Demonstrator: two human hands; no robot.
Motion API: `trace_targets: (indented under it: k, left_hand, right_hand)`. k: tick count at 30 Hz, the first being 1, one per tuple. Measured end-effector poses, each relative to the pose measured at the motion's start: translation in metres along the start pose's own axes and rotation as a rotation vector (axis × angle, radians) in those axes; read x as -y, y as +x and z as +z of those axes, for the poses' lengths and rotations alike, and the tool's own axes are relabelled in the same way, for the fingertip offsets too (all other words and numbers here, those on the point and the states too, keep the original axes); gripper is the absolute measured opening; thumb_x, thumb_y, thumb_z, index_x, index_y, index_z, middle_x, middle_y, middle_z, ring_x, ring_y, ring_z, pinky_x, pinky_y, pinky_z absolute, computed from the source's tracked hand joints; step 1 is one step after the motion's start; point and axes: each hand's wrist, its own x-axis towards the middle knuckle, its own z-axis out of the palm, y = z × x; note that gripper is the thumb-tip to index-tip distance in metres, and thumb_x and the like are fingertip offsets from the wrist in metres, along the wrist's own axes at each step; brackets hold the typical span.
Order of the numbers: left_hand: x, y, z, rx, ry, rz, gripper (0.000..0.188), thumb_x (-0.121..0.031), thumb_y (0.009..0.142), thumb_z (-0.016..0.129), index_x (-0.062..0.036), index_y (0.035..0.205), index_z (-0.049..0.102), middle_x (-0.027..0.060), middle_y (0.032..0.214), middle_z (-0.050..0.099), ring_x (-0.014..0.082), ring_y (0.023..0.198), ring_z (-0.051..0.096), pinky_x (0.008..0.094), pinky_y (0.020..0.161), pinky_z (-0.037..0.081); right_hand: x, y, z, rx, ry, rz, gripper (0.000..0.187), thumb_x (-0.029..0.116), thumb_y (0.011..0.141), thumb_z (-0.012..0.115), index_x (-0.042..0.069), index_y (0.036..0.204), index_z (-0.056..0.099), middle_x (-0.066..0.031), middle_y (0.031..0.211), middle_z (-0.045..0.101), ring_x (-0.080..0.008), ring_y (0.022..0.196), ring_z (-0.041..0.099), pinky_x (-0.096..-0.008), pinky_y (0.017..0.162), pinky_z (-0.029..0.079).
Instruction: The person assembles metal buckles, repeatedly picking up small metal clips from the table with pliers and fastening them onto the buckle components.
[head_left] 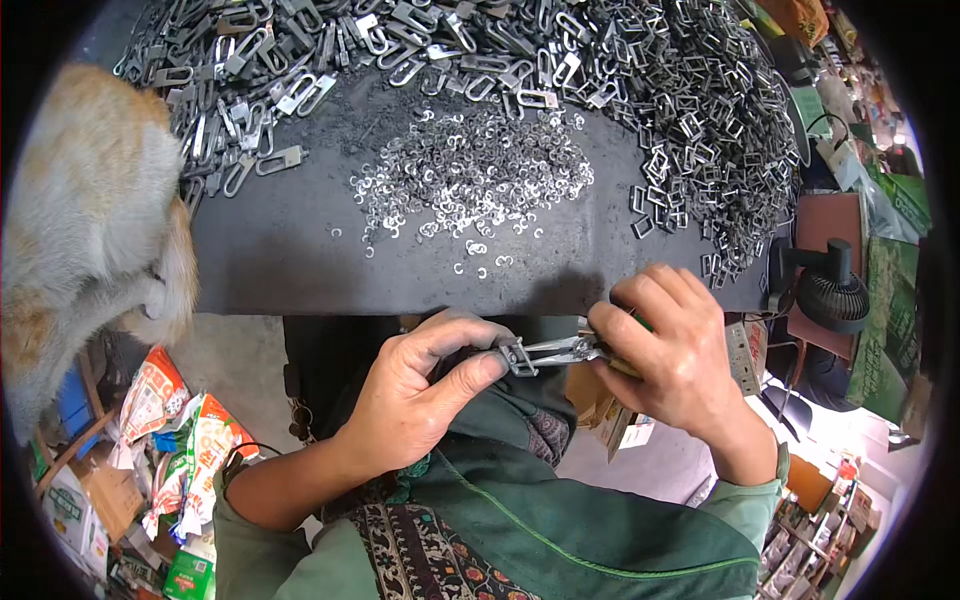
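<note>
Just off the table's near edge, my left hand (pixel 425 385) pinches a small rectangular metal frame (pixel 521 358) between thumb and forefinger. My right hand (pixel 670 350) is wrapped round long-nose pliers (pixel 562 347), whose slim jaws point left and reach the frame. Fingers cover most of the plier handles; a bit of green and yellow shows. Whether the jaw tips grip anything is too small to tell. Beyond my hands, a heap of small C-shaped metal clips (pixel 480 175) lies mid-table. A pile of similar rectangular frames (pixel 710 110) covers the right side.
Looped metal latch pieces (pixel 400 40) are heaped along the back and left of the dark table (pixel 260 260). An orange-and-white cat (pixel 95 200) occupies the left edge. To the right is a small black fan (pixel 833 295). Printed bags (pixel 190 450) lie at lower left.
</note>
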Motion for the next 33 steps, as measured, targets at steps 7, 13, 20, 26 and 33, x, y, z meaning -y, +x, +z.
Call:
trace_targets:
  k: [7,13,20,26,33]
  left_hand:
    - [0.000,-0.003,0.004,0.012,0.067,-0.019,0.019,-0.011,0.095,0.064,0.0036,0.107,0.067,0.0041,0.095,0.067,0.0119,0.089,0.060,0.0265,0.083,0.046]
    - [0.027,-0.015,-0.014,-0.027,-0.172,-0.317,0.017,-0.008,0.094,0.062,-0.0003,0.109,0.064,-0.0018,0.082,0.058,0.0043,0.068,0.047,0.0201,0.060,0.039]
    - [0.106,-0.002,-0.049,-0.252,-0.019,-0.205,0.043,-0.001,0.097,0.041,-0.0051,0.140,0.040,0.0127,0.114,0.060,0.0169,0.084,0.064,0.0250,0.065,0.049]
    - [0.104,0.002,-0.045,-0.164,0.037,-0.178,0.043,-0.001,0.100,0.038,-0.0026,0.142,0.026,0.0214,0.120,0.058,0.0324,0.099,0.068,0.0385,0.083,0.058]
    - [0.064,0.000,-0.023,0.025,0.100,-0.284,0.016,-0.007,0.098,0.055,0.0023,0.111,0.055,0.0109,0.089,0.068,0.0173,0.073,0.068,0.0269,0.060,0.054]
  right_hand:
    - [0.012,-0.022,0.009,0.000,0.032,0.106,0.033,0.020,0.060,0.080,0.010,0.082,0.057,-0.0041,0.076,0.050,-0.0230,0.068,0.053,-0.0374,0.057,0.040]
    - [-0.001,-0.025,0.015,-0.018,0.130,0.139,0.027,0.014,0.068,0.076,0.007,0.085,0.055,-0.0080,0.074,0.050,-0.0311,0.069,0.054,-0.0416,0.059,0.043]
    - [-0.061,-0.014,0.044,-0.385,0.045,0.753,0.015,0.011,0.077,0.070,0.003,0.086,0.060,-0.0151,0.079,0.062,-0.0363,0.075,0.062,-0.0453,0.065,0.050]
    - [-0.067,0.001,0.063,-0.441,-0.342,0.635,0.021,0.013,0.072,0.074,0.004,0.078,0.056,-0.0113,0.075,0.059,-0.0317,0.072,0.062,-0.0415,0.063,0.050]
    - [-0.061,0.008,0.066,-0.460,-0.297,0.591,0.020,0.010,0.071,0.074,0.003,0.082,0.058,-0.0114,0.077,0.058,-0.0307,0.074,0.061,-0.0401,0.064,0.049]
